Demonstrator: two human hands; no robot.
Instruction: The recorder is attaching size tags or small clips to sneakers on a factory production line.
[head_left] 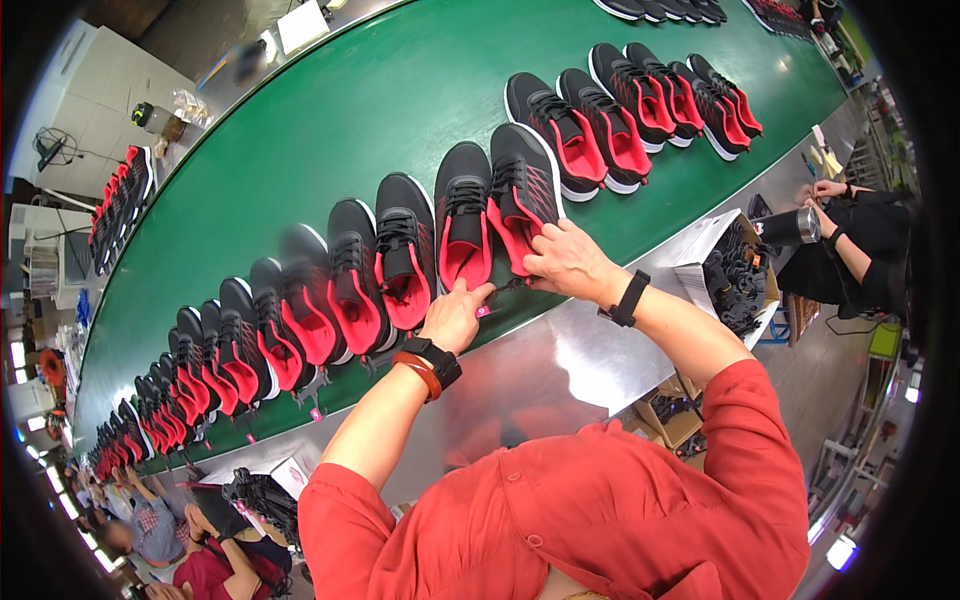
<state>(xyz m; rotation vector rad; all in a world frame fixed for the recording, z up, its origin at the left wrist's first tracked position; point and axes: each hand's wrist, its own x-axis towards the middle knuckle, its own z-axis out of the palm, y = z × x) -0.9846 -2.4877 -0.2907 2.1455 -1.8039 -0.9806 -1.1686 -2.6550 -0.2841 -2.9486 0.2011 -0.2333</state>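
Note:
A pair of black sneakers with red linings stands side by side on the green belt (pixel 330 140), toes pointing away from me. My left hand (pixel 455 317) is at the heel of the left sneaker (pixel 464 190), its fingers closed; what they hold is hidden. Wrapped over the heel collar of the right sneaker (pixel 524 170) is my right hand (pixel 572 260), its fingers curled onto the edge. A small dark piece (pixel 512 284) shows between the two hands at the heels. Beside my left fingers is a pink tag (pixel 483 312).
More sneakers line the belt on the left (pixel 345 270) and at the far right (pixel 600 120), some with dark hooks at their heels. A metal ledge (pixel 540 370) runs along the near side. An open box (pixel 735 285) of black pieces stands right. Co-workers (pixel 850 240) sit at both sides.

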